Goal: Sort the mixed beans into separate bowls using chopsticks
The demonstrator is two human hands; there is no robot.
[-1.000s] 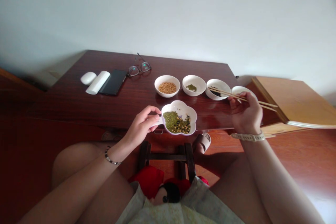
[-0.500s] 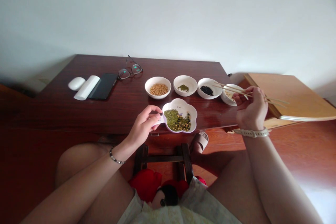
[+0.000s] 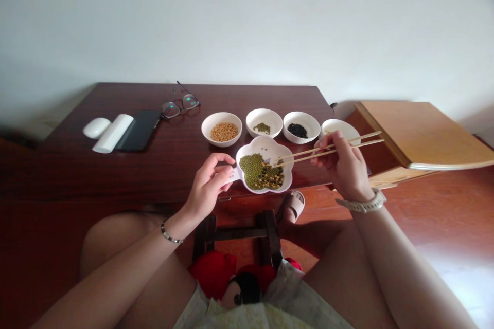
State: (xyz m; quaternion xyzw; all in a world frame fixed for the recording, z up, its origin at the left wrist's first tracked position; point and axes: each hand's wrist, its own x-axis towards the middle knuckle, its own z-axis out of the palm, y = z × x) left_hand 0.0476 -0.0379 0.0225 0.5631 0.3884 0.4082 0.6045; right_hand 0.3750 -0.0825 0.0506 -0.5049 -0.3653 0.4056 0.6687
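Observation:
My left hand (image 3: 210,182) is closed on the short handle of a white flower-shaped dish (image 3: 284,151) at the table's front edge. Green beans (image 3: 250,168) fill the dish's left side, with mixed yellow, black and green beans toward the lower right. Pinched in my right hand (image 3: 339,159) is a pair of wooden chopsticks (image 3: 314,153), their tips over the right part of the dish. Behind stand white bowls: one with yellow soybeans (image 3: 224,132), one with a few green beans (image 3: 262,128), one with black beans (image 3: 297,130). My right hand partly hides a fourth bowl (image 3: 341,126).
The dark wooden table (image 3: 135,177) meets a pale wall. On its left lie eyeglasses (image 3: 180,107), a dark tablet-like slab (image 3: 138,131), a white cylinder-like case (image 3: 113,133) and a white rounded object (image 3: 96,128). A light wooden cabinet (image 3: 428,133) stands at the right.
My right hand has moved left and turned, bringing the chopstick tips from near the black bean bowl to over the flower-shaped dish. My left hand still holds the dish. The view has shifted slightly.

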